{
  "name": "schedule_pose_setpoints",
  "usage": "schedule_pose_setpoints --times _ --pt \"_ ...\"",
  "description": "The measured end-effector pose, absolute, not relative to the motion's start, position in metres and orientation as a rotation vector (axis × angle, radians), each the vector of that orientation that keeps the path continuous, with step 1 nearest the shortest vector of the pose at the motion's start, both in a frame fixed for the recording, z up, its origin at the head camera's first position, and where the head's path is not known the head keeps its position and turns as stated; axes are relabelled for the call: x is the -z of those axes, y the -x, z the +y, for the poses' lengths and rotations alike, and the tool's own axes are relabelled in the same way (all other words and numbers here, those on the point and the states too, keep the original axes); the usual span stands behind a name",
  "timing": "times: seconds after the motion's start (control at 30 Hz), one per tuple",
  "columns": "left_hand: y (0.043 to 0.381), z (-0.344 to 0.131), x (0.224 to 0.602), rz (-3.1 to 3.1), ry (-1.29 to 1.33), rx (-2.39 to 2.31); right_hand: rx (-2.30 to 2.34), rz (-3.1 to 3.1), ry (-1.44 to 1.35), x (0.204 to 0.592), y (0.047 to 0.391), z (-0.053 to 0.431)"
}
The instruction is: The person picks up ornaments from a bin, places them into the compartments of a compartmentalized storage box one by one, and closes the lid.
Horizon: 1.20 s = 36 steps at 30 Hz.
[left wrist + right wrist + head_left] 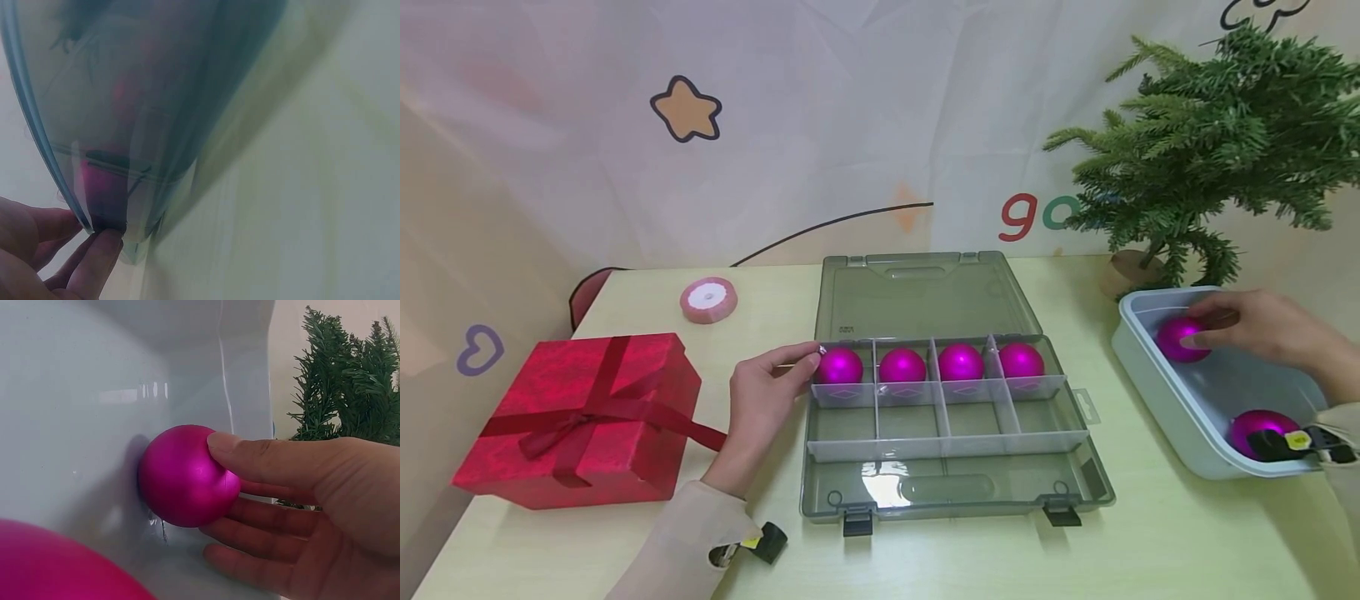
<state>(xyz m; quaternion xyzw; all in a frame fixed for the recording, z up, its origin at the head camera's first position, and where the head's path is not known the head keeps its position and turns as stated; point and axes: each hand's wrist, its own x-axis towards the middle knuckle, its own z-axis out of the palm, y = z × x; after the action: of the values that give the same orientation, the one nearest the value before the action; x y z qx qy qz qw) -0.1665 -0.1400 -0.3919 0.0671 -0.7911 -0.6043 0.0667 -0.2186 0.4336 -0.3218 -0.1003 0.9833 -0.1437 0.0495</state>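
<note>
My right hand (1262, 329) holds a shiny magenta Christmas ball (187, 478) between thumb and fingers, inside the light blue plastic bin (1165, 408). Another magenta ball (1262, 429) lies near the bin's front end. My left hand (771, 392) pinches the left wall of the see-through grey compartment box (925, 492), with its fingertips right beside the leftmost ball (841, 367). The box lies with its lid (917, 304) folded back. Several magenta balls fill its back row, one per compartment; the middle row and the front section hold none.
A red gift box (587, 417) with a ribbon bow stands left of my left arm. Behind it lies a roll of pink ribbon (708, 300). A small artificial fir tree (1232, 142) rises behind the bin, its branches reaching over the back right.
</note>
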Motion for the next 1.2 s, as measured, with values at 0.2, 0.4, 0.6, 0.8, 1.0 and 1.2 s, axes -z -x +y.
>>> schedule_pose_setpoints --times 0.2,0.4,0.6,0.8,1.0,1.2 --pt "0.166 -0.140 0.391 -2.388 -0.207 1.829 0.447 3.029 0.338 0.320 0.217 0.433" --pt "0.165 -0.140 0.391 -2.397 -0.204 1.823 0.477 3.007 0.273 0.312 0.212 0.427" --pt "0.165 -0.140 0.391 -2.389 -0.202 1.828 0.524 3.037 0.248 0.297 0.209 0.415" --pt "0.165 -0.140 0.391 -2.383 -0.199 1.826 0.580 3.100 0.254 0.284 0.205 0.403" --pt "0.165 -0.140 0.392 -2.378 -0.195 1.828 0.706 3.131 0.324 0.274 0.198 0.391" --pt "0.166 -0.139 0.392 -2.381 -0.201 1.824 0.806 3.128 0.375 0.263 0.189 0.370"
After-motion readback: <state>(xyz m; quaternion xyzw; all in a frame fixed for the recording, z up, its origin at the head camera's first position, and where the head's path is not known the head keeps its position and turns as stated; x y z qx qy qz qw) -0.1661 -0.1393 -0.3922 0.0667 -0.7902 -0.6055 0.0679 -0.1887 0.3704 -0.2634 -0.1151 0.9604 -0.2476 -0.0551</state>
